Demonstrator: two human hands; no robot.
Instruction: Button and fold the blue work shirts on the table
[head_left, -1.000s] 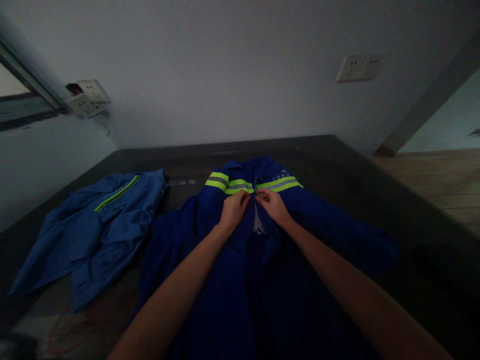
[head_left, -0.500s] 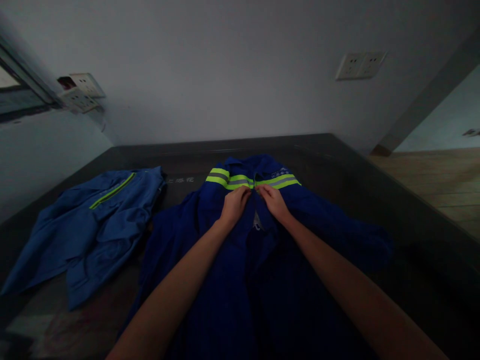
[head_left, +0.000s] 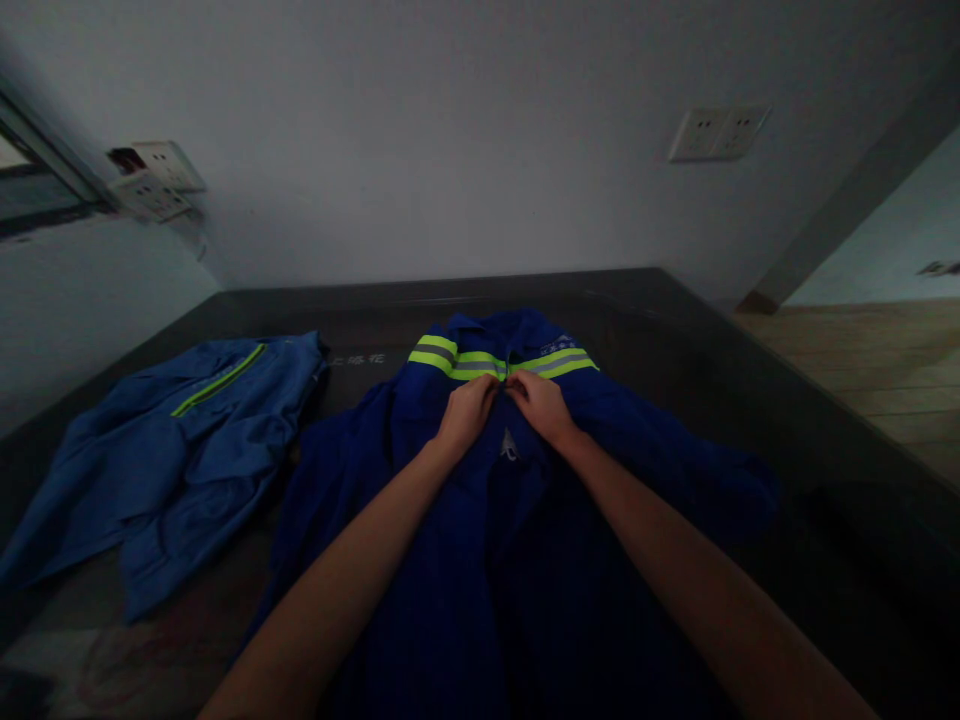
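A dark blue work jacket [head_left: 622, 450] with yellow-green and grey reflective bands across the chest lies spread on the dark table [head_left: 750, 370] in front of me. My left hand [head_left: 466, 412] and my right hand [head_left: 541, 408] meet at the jacket's front opening, just below the bands. Both hands are closed, each pinching one edge of the jacket front. A small pale triangle of lining shows between them, lower down.
A second, lighter blue jacket [head_left: 180, 440] with a yellow-green stripe lies crumpled at the table's left. Wall sockets [head_left: 716, 132] sit on the back wall, and a socket box [head_left: 150, 180] on the left. A wooden floor [head_left: 885, 370] lies to the right.
My hands stay pinched at the jacket's front opening. The pale gap of lining between the edges has shrunk. The view has shifted a little.
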